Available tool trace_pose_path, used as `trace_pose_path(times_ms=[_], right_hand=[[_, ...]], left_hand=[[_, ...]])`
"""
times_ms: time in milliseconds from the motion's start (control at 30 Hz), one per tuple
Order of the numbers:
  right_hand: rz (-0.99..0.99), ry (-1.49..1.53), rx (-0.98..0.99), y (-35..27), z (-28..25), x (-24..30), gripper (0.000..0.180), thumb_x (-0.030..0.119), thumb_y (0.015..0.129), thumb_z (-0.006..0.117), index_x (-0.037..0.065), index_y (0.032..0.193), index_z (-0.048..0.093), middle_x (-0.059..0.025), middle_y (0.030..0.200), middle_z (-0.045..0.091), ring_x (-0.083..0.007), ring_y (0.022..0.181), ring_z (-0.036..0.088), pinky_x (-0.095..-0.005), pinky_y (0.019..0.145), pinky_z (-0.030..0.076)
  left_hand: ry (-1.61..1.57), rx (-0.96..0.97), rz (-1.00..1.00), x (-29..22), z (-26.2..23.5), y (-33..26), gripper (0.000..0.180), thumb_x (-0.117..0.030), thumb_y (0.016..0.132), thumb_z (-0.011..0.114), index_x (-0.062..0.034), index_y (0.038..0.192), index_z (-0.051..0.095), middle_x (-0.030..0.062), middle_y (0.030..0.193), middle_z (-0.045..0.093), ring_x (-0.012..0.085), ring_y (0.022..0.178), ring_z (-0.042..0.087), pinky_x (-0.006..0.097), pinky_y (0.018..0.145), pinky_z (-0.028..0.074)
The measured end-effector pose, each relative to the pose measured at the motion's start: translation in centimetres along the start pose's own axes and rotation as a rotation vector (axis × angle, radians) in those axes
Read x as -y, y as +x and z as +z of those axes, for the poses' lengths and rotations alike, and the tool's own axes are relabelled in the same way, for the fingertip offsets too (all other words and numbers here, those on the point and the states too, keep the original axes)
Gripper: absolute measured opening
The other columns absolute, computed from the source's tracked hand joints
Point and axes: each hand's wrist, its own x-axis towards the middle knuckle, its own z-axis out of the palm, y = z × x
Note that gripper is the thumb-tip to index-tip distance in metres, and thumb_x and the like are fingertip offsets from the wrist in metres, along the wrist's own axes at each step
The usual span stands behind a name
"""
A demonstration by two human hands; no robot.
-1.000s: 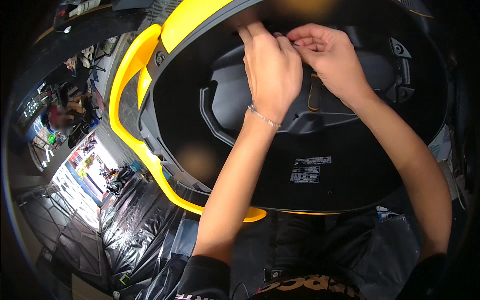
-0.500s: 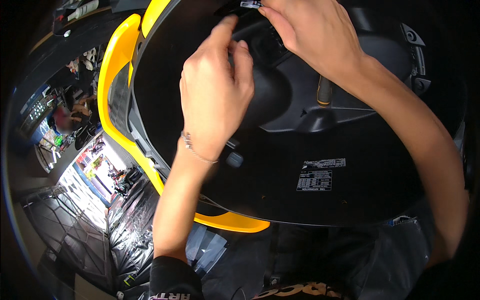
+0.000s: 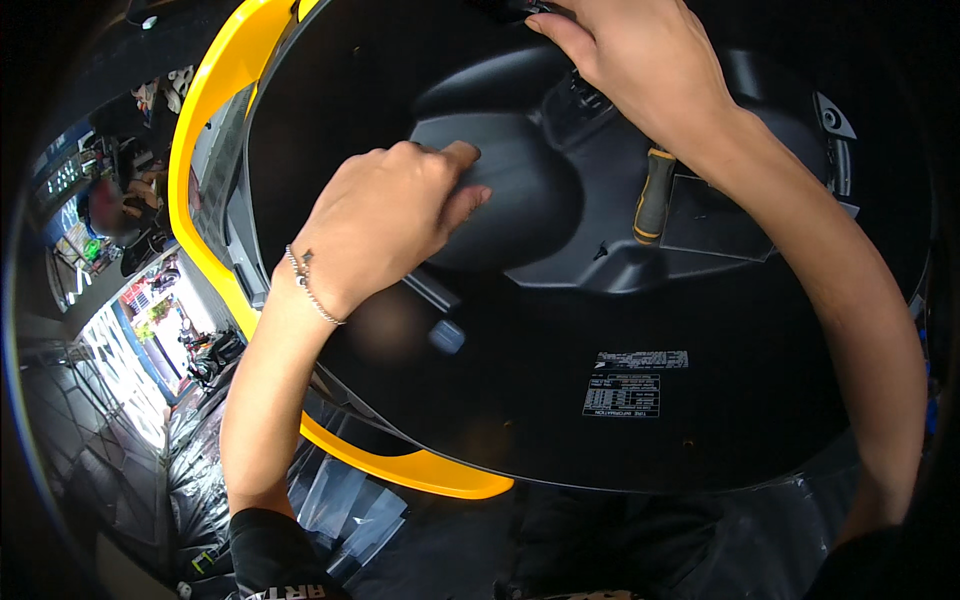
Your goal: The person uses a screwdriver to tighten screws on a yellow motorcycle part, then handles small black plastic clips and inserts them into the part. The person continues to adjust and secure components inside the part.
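Black compartment (image 3: 540,400), yellow rail (image 3: 185,160) curving round its left edge. Left hand (image 3: 385,215) over left half, thumb and forefinger apart. Right hand (image 3: 640,55) pinches near far edge. Grey-and-yellow tool handle (image 3: 655,200) lies inside, toward right edge. Small dark piece (image 3: 518,9) clamped in that pinch, partly hidden

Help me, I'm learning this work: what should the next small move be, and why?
Probably bring the left hand up beside the right hand to steady the small dark piece: the right seems to pinch it at the picture's top edge, while the left hangs open over the black compartment, apparently free.
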Motion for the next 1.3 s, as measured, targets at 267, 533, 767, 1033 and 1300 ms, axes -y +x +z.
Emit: trace_pose_path(times_ms=[267,533,767,1033,1300], right_hand=[[-0.008,-0.040,-0.095,-0.4,0.7,0.2,0.020,0.020,0.096,0.064,0.003,0.085,0.067,-0.0254,0.065,0.064,-0.0449,0.064,0.067,-0.0516,0.062,0.056],[-0.209,-0.012,-0.044,-2.7,0.3,-0.8,0.018,0.019,0.097,0.070,0.005,0.109,0.067,-0.0132,0.079,0.072,-0.0311,0.066,0.070,-0.0382,0.059,0.053],[-0.412,-0.009,0.440,-6.8,-3.3,-3.6,0.014,0.022,0.102,0.062,0.007,0.102,0.061,-0.0107,0.070,0.069,-0.0276,0.068,0.071,-0.0375,0.064,0.054],[-0.335,0.053,0.572,-7.9,-5.7,-3.6,0.016,0.020,0.100,0.066,0.005,0.100,0.065,-0.0121,0.062,0.065,-0.0280,0.064,0.071,-0.0372,0.061,0.053],[-0.277,0.033,0.444,-8.0,-7.2,-4.5,0.017,0.020,0.100,0.066,0.003,0.103,0.068,-0.0125,0.064,0.066,-0.0275,0.062,0.071,-0.0373,0.061,0.054]], left_hand=[[-0.012,-0.200,0.036,1.5,-0.6,-2.7,0.031,-0.027,0.100,0.068,-0.0031,0.120,0.072,0.0172,0.111,0.076,0.0316,0.086,0.076,0.036,0.079,0.060],[-0.007,-0.226,0.066,2.4,0.7,-3.2,0.033,-0.023,0.100,0.068,-0.0076,0.129,0.069,0.0165,0.104,0.077,0.0303,0.080,0.075,0.038,0.076,0.060],[0.480,-0.371,0.004,-2.6,0.6,1.6,0.057,-0.030,0.101,0.065,-0.0169,0.153,0.048,0.0106,0.066,0.068,0.0262,0.057,0.070,0.035,0.055,0.056],[0.679,-0.382,-0.302,-6.2,-2.3,5.9,0.065,-0.016,0.088,0.058,-0.0041,0.151,0.051,0.0114,0.056,0.065,0.0263,0.047,0.067,0.039,0.052,0.056],[0.772,-0.413,-0.219,-5.1,-1.3,5.9,0.058,-0.015,0.091,0.055,-0.0039,0.148,0.054,0.0062,0.061,0.066,0.0230,0.058,0.069,0.037,0.060,0.056]])
